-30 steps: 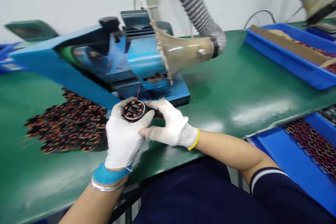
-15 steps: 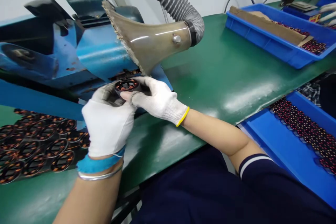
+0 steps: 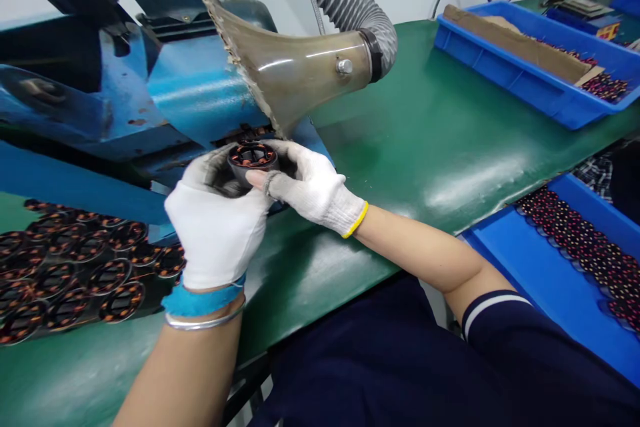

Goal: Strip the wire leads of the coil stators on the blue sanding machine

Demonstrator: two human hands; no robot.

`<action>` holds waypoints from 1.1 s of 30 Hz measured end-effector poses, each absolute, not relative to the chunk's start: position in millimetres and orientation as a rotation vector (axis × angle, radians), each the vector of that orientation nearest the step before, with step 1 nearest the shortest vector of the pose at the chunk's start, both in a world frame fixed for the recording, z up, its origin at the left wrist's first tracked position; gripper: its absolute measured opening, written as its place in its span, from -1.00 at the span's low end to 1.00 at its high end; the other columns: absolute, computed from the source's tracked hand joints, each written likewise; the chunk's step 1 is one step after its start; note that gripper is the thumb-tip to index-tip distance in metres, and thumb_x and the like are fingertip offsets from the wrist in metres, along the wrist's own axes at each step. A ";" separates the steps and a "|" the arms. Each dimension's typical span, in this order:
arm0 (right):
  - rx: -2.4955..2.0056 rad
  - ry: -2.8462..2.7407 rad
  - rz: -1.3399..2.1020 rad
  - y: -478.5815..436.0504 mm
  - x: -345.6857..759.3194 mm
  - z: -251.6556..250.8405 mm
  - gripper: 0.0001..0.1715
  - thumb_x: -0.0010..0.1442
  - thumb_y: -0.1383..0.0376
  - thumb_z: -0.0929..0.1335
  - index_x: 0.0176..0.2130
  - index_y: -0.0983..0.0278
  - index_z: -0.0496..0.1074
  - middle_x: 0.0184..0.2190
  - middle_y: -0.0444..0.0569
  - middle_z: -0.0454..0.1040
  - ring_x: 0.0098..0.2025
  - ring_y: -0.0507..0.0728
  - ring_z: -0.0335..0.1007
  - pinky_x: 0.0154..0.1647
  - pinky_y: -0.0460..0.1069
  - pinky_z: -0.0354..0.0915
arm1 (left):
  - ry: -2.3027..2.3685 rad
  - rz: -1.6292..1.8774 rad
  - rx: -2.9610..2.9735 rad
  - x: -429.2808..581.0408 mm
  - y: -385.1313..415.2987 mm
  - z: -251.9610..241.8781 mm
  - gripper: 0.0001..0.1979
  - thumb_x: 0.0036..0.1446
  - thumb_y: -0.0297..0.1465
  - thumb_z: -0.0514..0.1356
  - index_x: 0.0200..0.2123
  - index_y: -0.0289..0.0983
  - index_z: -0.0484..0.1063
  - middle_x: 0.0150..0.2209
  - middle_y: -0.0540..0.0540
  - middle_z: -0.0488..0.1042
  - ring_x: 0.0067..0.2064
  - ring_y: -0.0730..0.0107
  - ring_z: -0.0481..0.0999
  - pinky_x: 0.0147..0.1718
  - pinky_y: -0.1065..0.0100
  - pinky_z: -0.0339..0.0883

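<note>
Both my hands wear white gloves and grip one round stator (image 3: 252,159), a dark ring with copper windings. My left hand (image 3: 216,223) cups it from below and the left. My right hand (image 3: 311,185) closes on it from the right, fingers wrapped round the rim. The stator is held just under the wide mouth of a beige extraction funnel (image 3: 290,70), in front of a blue machine (image 3: 125,90).
A pile of several similar stators (image 3: 70,273) lies on the green table (image 3: 435,133) at the left. A grey ribbed hose (image 3: 345,0) feeds the funnel. A blue bin (image 3: 530,73) stands at the back right. Another blue tray (image 3: 540,280) with small wound parts sits at my right.
The view swung left and down towards the machine. My hands carried the stator up from the table edge to just under the funnel mouth; since half a second ago they barely moved.
</note>
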State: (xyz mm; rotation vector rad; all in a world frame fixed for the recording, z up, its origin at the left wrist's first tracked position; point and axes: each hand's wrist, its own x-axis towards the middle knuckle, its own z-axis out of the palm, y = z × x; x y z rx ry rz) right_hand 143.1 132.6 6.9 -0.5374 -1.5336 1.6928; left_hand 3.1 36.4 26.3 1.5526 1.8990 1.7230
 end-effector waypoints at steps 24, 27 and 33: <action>-0.604 -1.797 1.315 115.6 181.8 34.1 -0.58 0.60 -0.05 0.64 -0.14 0.17 0.66 -0.12 0.00 0.79 0.01 0.25 0.78 0.26 0.15 0.76 | 1.883 1.674 1.776 -7.3 15.6 2.2 -0.50 0.10 -0.15 0.54 0.09 -0.12 0.63 -0.04 -0.08 0.74 -0.07 0.06 0.78 0.00 0.01 0.80; -0.690 -1.492 1.458 124.9 187.7 45.4 -0.43 0.65 -0.15 0.63 -0.18 0.17 0.54 -0.25 -0.08 0.68 -0.21 0.13 0.66 -0.09 0.02 0.70 | 1.861 1.685 1.825 -15.4 15.8 -0.5 -0.49 0.08 -0.18 0.53 0.11 -0.11 0.66 -0.04 -0.09 0.74 -0.08 0.05 0.77 -0.03 0.01 0.79; -0.690 -1.510 1.632 117.4 182.6 51.6 -0.45 0.26 0.05 0.89 -0.10 0.23 0.71 -0.16 -0.06 0.79 -0.09 0.19 0.76 0.09 0.07 0.76 | 1.651 1.722 1.783 -20.8 16.2 -6.6 -0.22 0.14 -0.08 0.57 0.40 -0.10 0.59 0.30 -0.23 0.75 0.28 -0.12 0.80 0.33 -0.13 0.77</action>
